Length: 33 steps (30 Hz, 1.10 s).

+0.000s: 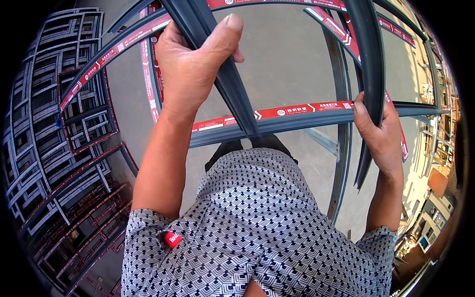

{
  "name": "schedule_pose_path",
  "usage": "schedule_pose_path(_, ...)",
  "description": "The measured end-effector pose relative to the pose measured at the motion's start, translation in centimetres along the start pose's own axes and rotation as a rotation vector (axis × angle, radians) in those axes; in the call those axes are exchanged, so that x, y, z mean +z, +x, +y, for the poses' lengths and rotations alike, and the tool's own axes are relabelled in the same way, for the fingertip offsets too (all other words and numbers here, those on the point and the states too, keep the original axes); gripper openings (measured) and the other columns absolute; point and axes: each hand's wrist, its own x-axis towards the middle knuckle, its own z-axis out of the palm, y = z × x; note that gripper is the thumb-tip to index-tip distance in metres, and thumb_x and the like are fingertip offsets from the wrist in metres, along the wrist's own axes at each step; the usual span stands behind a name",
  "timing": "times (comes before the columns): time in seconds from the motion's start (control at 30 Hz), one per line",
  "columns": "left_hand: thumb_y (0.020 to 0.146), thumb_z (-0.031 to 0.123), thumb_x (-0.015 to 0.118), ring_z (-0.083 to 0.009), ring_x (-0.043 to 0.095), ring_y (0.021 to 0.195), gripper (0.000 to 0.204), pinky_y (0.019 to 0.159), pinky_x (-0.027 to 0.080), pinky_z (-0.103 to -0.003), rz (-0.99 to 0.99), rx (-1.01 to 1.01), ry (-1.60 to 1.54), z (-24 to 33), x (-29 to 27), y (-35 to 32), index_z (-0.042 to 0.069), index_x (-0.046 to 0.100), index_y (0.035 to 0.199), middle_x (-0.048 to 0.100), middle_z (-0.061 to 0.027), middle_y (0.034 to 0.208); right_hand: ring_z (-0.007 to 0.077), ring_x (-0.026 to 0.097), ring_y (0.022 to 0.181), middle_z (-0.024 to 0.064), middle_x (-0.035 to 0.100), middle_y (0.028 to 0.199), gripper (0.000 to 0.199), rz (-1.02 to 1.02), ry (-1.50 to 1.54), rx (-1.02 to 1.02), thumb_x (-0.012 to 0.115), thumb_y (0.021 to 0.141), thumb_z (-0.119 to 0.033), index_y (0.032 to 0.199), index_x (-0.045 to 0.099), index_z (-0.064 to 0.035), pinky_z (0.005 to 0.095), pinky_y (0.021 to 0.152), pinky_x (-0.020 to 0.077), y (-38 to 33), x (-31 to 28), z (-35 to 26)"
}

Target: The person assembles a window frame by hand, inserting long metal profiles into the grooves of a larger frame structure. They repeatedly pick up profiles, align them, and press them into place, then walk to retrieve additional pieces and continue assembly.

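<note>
A dark grey metal window frame with red printed film along its bars lies before me. My left hand [190, 74] is closed round an upright dark grey bar [235, 99], its thumb resting along the top. That bar's near end meets the cross rail [297, 124], whose red film [307, 110] faces up. On the right, my right hand [381, 131] grips a curved-looking dark grey metal profile [371, 49], which passes over the rail and ends in a narrow tip below it. The fingers behind this profile are partly hidden.
Stacks of dark metal frames [81, 22] stand along the left, with more red-filmed frames [91, 227] nearer. A long metal beam [341, 168] runs below the rail on the right. Boards and assorted items [438, 183] lie at the sunlit right edge.
</note>
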Motion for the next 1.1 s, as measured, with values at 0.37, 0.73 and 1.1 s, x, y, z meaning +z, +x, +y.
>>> schedule_pose_path(0.37,0.109,0.046,0.058,-0.0153,0.068,0.093,0.045,0.077,0.056,-0.032,0.084,-0.273,-0.256,-7.3,4.1,-7.2,0.001,0.059,0.110,0.067,-0.0079,0.096,0.0314,0.072,0.079,0.0178,0.071,0.087,0.042,-0.188,-0.425,-0.130,0.086,0.092,-0.027,0.105,0.055,-0.0020,0.0420,0.074,0.0553,1.8,6.8,-2.0)
schedule_pose_path(0.73,0.111,0.038,0.058,-0.0272,0.072,0.119,0.049,0.098,0.063,-0.042,-0.383,-0.759,-0.383,-8.7,2.3,-12.5,-0.003,0.061,0.137,0.069,-0.0183,0.129,0.0461,0.070,0.091,0.0239,0.071,0.096,0.033,-0.430,-0.573,-0.094,0.078,0.084,0.000,0.109,0.055,-0.0001,0.0462,0.082,0.0544,1.7,4.4,2.8)
schedule_pose_path(1.1,0.093,0.021,0.077,-0.0396,0.069,0.114,0.039,0.098,0.058,-0.045,-0.695,-0.330,0.593,-5.4,-1.9,-14.5,0.004,0.069,0.127,0.074,-0.0147,0.123,0.0427,0.066,0.115,0.0187,0.067,0.118,0.052,-0.481,-0.564,-0.293,0.083,0.073,0.006,0.120,0.061,-0.0010,0.0458,0.101,0.0523,2.3,-1.3,9.2)
